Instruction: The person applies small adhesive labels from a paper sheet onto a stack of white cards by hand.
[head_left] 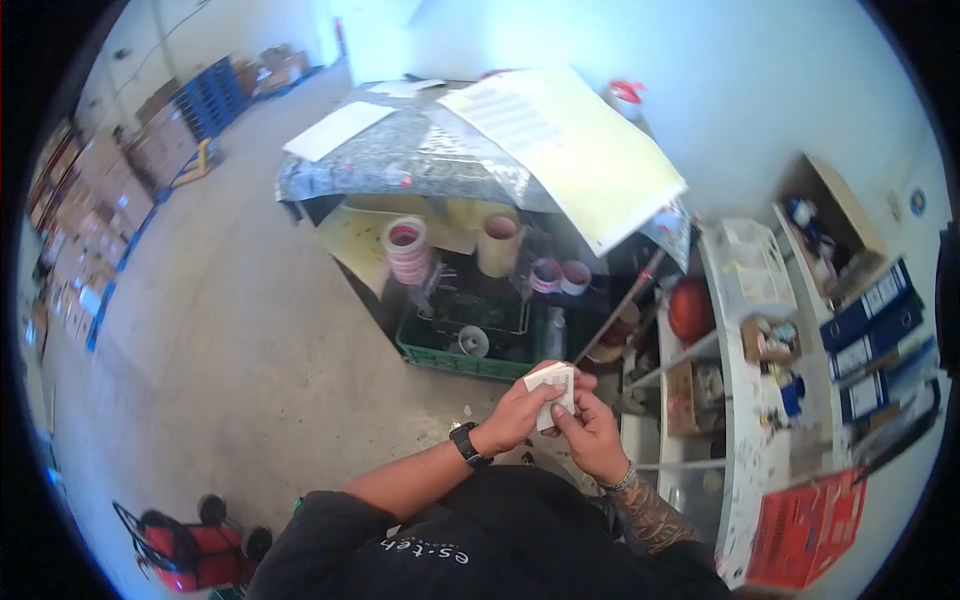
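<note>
A small stack of white paper slips or labels (549, 379) with faint print is held up in front of my chest. My left hand (510, 420), with a black watch on the wrist, grips it from the left, thumb on the face. From the right, my right hand (596, 438) pinches the lower edge between thumb and fingers. A bracelet circles that wrist. Some fingers behind the stack are hidden, and the print is too small to read.
Ahead stands a table (345, 172) with large yellow sheets (590, 160) on top. Tape rolls (407, 250) sit on the shelf below, above a green crate (450, 362). White shelving (740, 420) with binders (870, 312) is at my right; a red wheeled machine (190, 555) stands lower left.
</note>
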